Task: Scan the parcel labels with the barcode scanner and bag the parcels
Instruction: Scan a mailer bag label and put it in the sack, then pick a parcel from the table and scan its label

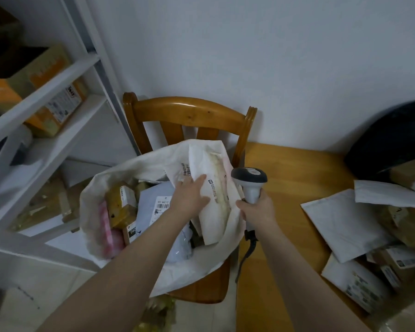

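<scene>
Head view: left hand [191,195], fingers straight, presses the parcel [217,190] at the sack [88,202] mouth; right hand [258,208] grips the scanner [250,182]. I'd push it flat down the sack's side, keeping the scanner clear.

Your sack [134,167] sits on the chair [192,111], parcels [155,204] inside. The shelf [46,92] stands left of it; the worktop [285,178], bearing mailers [345,221], lies right.

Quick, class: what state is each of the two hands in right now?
Left hand: open, straight fingers resting on the white paper mailer parcel.
Right hand: closed round the grey-and-white handheld barcode scanner.
</scene>
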